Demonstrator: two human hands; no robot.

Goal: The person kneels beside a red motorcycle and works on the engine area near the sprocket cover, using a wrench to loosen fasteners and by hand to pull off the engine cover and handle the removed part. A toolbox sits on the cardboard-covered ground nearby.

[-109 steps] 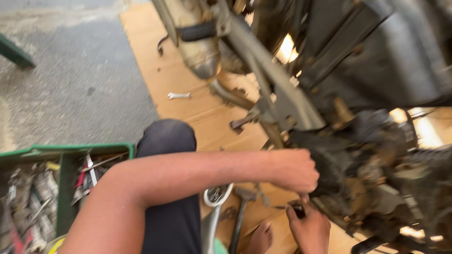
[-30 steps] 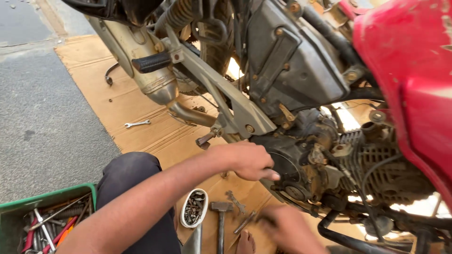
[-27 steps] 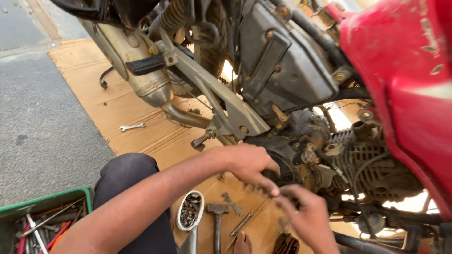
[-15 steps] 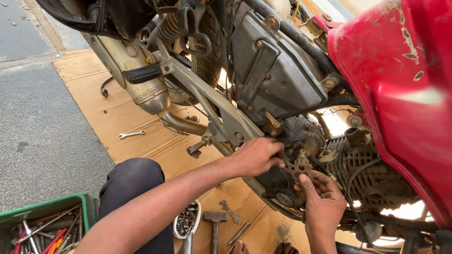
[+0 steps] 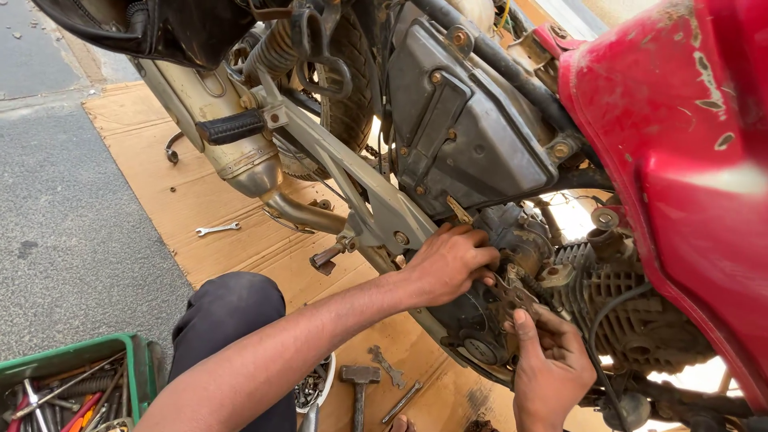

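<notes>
Brown cardboard (image 5: pixel 240 256) lies flat under a greasy motorcycle engine (image 5: pixel 496 320). Left hand (image 5: pixel 450 262) presses its dark casing, fingers curled; right hand (image 5: pixel 552 360) pinches a flat, holed metal plate (image 5: pixel 512 298) against it.

Open cardboard (image 5: pixel 240 240) left; frame bracket (image 5: pixel 376 204) and engine (image 5: pixel 632 312) crowd the right.

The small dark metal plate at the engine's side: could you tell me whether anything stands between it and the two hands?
Nothing visible does. The left hand rests on the engine case just above the plate, and the right hand fingers already touch its lower edge.
</notes>
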